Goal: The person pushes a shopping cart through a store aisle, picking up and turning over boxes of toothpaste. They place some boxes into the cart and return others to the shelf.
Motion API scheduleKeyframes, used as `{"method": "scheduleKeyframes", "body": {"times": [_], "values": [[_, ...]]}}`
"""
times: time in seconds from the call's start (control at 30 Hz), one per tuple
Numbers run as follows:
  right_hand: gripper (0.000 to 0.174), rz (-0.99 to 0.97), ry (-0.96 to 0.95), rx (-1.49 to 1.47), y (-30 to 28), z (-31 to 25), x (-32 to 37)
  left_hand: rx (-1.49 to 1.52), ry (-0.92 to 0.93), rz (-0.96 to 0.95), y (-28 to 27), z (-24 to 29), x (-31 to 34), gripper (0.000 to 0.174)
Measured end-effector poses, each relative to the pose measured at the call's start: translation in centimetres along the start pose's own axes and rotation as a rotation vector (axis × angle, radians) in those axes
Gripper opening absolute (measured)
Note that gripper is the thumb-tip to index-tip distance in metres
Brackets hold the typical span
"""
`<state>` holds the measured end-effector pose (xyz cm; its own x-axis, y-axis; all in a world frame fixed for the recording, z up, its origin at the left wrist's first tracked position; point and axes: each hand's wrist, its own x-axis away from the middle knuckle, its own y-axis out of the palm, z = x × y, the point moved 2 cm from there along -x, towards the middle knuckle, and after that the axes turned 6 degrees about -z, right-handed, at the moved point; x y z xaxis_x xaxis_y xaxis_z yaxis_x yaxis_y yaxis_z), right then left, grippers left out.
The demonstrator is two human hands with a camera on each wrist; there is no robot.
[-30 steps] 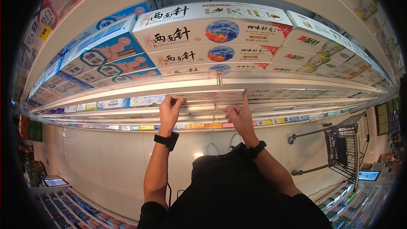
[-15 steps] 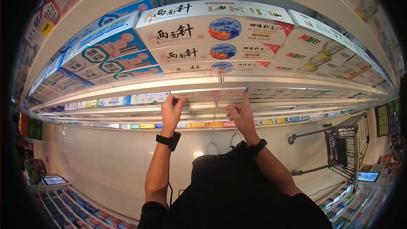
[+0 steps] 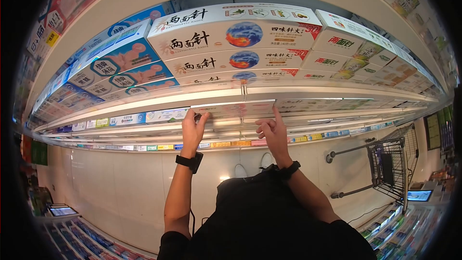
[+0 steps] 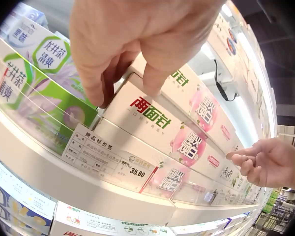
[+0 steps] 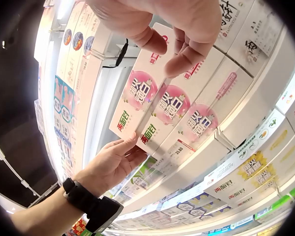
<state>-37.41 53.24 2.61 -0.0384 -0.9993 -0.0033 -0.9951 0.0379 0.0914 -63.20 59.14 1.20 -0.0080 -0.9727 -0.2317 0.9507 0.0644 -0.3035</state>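
Observation:
A long white toothpaste box [image 4: 137, 110] with red and green lettering and a pink circle sits in a row of matching boxes on a shelf below eye level. At its left end, my left hand [image 3: 193, 132] grips the corner, thumb on the face and fingers round the end. My right hand [image 3: 274, 137] is at the other end, its index finger straight against the box and the other fingers loosely curled. In the right wrist view, both hands frame the box, with a second pink-circle box [image 5: 173, 105] right beside it.
A price label [image 4: 113, 157] reading 35.80 runs along the shelf edge. Green tea-printed boxes [image 4: 44, 93] stand to the left. Large white boxes with a blue-and-orange globe [image 3: 240, 36] fill the shelf above. A shopping cart [image 3: 390, 163] stands on the floor to the right.
Slightly more of the toothpaste box's face shows between my hands than a second ago. Both hands keep nearly the same place at its ends, and the head view has shifted a little.

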Motion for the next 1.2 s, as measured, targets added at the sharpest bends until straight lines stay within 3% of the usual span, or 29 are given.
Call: {"method": "scheduleKeyframes", "body": {"times": [0.33,0.53,0.63,0.77,0.97,1.2], "values": [[0.064,0.007,0.067,-0.087,-0.8,0.9,0.0,-0.055,0.064,-0.020,0.0,-0.2,-0.2,0.026],[0.063,0.000,0.071,-0.081,-0.9,0.7,-0.1,-0.159,-0.005,-0.081,-0.1,0.1,-0.2,0.027],[0.063,-0.002,0.070,-0.082,-0.9,0.9,-0.1,-0.112,0.110,0.039,0.3,-0.1,-0.2,0.025],[0.062,0.007,0.067,-0.044,-0.8,0.9,-0.2,-0.113,0.097,0.058,0.3,-0.2,-0.2,0.024],[0.057,0.063,-0.059,0.378,-1.5,0.7,-0.9,-0.104,0.113,0.073,0.3,-0.3,-0.3,0.023],[0.054,0.035,-0.086,0.573,-1.6,-1.1,-1.1,-0.152,0.018,-0.015,-0.3,-0.1,-0.2,0.021]]}}
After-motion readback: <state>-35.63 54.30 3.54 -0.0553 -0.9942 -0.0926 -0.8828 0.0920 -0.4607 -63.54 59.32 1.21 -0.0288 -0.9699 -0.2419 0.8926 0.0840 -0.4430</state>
